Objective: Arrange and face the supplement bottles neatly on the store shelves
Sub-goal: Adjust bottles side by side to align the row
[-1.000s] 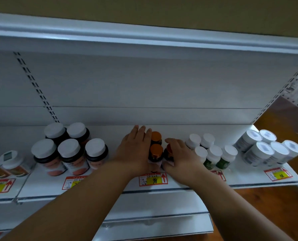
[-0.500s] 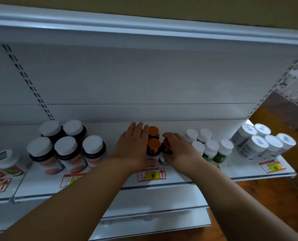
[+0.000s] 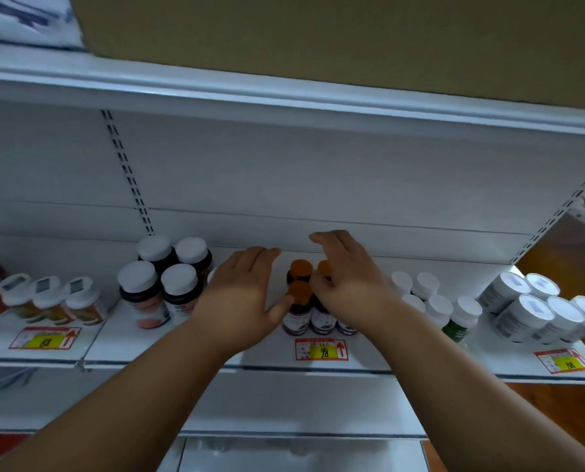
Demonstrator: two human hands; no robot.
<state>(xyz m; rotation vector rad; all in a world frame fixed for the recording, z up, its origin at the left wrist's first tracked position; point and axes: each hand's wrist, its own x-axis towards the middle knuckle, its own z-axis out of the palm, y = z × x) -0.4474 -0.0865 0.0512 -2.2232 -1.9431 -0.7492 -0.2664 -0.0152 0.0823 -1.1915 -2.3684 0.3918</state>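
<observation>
Several small dark bottles with orange caps (image 3: 299,290) stand grouped at the middle of the white shelf (image 3: 189,349), purple labels facing out. My left hand (image 3: 240,298) lies flat against the left side of the group, fingers straight and thumb touching the front bottle. My right hand (image 3: 350,284) covers the group's right side. Its thumb is against the caps and its fingers stretch loosely over the back bottle. The bottles under this hand are partly hidden.
Big white-capped dark bottles (image 3: 178,282) stand left of my hands, with amber ones (image 3: 46,296) further left. Small white-capped green bottles (image 3: 465,311) and tilted white tubs (image 3: 522,311) are to the right. A yellow price tag (image 3: 321,349) sits below the group. A cardboard box (image 3: 318,46) rests overhead.
My right hand has lifted and reached further back over the orange-capped bottles, its fingers loosening. The left hand has drawn a little left, so more caps show. The view has shifted.
</observation>
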